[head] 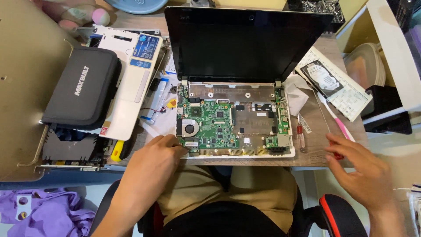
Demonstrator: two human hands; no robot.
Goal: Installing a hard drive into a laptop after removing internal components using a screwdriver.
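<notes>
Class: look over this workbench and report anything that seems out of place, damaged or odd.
The small laptop lies open without its keyboard cover, its green circuit board and fan bare. The white cover sits apart at left, under a black zip case. A loose hard drive rests on paper at right.

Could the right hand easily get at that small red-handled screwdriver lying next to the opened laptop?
Probably yes. The right hand hovers over the desk edge close to the small screwdriver, and only bare desk lies between them.

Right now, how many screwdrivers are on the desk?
2 that I can see. A small red-handled screwdriver lies just right of the opened laptop. Another with a red handle sits under the right hand. A yellow handle at the left may be a third.
</notes>
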